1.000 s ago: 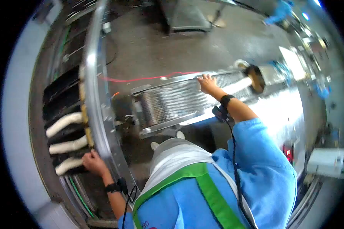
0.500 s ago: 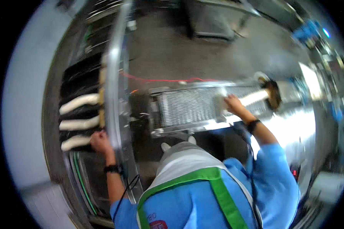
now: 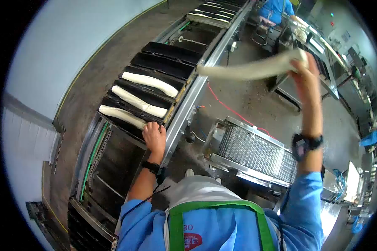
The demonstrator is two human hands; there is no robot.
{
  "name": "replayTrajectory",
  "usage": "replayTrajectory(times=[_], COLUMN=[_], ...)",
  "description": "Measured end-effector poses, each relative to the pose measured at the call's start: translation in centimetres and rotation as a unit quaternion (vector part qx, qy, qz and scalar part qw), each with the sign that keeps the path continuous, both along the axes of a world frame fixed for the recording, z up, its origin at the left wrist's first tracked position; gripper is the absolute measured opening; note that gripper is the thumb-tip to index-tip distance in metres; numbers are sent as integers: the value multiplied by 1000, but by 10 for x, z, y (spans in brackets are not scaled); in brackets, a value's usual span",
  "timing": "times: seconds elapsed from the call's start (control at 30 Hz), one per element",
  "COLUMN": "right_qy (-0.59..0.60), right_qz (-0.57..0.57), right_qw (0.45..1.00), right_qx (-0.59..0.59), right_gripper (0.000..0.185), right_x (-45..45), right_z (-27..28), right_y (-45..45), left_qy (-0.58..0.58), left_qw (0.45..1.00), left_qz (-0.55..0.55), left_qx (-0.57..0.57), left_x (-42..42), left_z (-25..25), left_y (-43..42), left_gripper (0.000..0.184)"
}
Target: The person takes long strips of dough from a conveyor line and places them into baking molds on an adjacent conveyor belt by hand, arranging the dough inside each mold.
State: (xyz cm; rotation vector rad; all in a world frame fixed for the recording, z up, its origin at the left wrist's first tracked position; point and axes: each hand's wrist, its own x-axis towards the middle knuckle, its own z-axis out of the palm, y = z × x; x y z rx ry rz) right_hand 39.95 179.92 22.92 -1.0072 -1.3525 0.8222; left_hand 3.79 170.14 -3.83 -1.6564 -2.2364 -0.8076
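My right hand (image 3: 303, 69) is raised and closed on one end of a long, pale strip of dough (image 3: 251, 71), which stretches out to the left, blurred by motion. Its far end reaches the conveyor's metal side rail. Low on the left, my left hand (image 3: 154, 137) has its fingers bent over the near end of another dough strip (image 3: 119, 115) lying in a black tray. Beside it, further up the line, a second strip (image 3: 138, 101) and a third strip (image 3: 150, 83) lie in their own black trays.
The tray conveyor (image 3: 188, 100) runs away along my left, with more dough-filled trays (image 3: 213, 10) at the far end. A metal mesh belt (image 3: 255, 150) stands in front to the right. A red cable (image 3: 230, 109) crosses the floor. A co-worker (image 3: 276, 10) sits further off.
My right hand has lifted a dough strip off the mesh belt and swung it up towards the conveyor. My left hand remains at the nearest strip's end. My view has turned.
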Motion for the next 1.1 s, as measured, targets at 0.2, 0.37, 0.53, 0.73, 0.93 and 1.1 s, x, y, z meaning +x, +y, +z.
replayTrajectory(times=[0.2, 0.37, 0.53, 0.73, 0.93, 1.1], right_qy=[24, -214, -426, -637, -695, -681], right_qz=[329, 363, 197, -119, -216, -136], right_qw=[930, 860, 826, 689, 570, 584], right_qx=[-161, -287, -313, -324, -381, -421], right_gripper=[61, 36, 35, 47, 49, 27], right_x=[-119, -81, 51, 177, 268, 274], right_z=[-98, -174, -271, -329, -339, -328], right_y=[131, 100, 36, -130, -214, -206], left_qy=[17, 14, 4, 50, 119, 93], left_qw=[1000, 1000, 1000, 997, 991, 993], left_qz=[6, 14, -19, -52, -32, -56], left_qx=[-19, -16, 2, 8, -43, -48], left_x=[-8, -4, -8, -27, -36, -46], left_z=[-3, -1, -6, -33, -20, -27], left_y=[1, 2, 4, 15, 13, 12], left_gripper=[16, 15, 13, 11, 20, 19])
